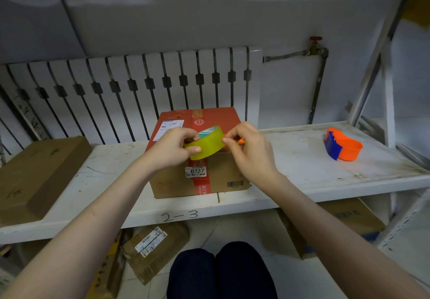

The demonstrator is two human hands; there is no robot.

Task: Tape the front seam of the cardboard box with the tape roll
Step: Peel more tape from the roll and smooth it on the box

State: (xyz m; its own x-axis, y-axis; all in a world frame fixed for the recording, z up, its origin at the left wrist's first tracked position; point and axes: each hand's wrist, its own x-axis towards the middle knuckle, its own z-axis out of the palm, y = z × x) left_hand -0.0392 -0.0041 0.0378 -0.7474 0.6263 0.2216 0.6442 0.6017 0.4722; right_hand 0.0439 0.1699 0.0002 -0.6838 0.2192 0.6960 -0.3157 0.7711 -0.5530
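Note:
A cardboard box (223,173) with a red top and a red tape strip down its front stands on the white shelf (290,159). Over the box's front top edge I hold a yellow-green tape roll (208,146). My left hand (173,146) grips the roll from the left, thumb and fingers around its rim. My right hand (247,150) pinches at the roll's right edge with thumb and forefinger. A small orange object (240,141) shows behind my right fingers; I cannot tell what it is.
An orange and blue tape dispenser (342,145) lies on the shelf at the right. A flat brown box (35,177) rests on the shelf's left end. A radiator (139,89) stands behind. Parcels (153,250) lie on the floor beneath, by my knees.

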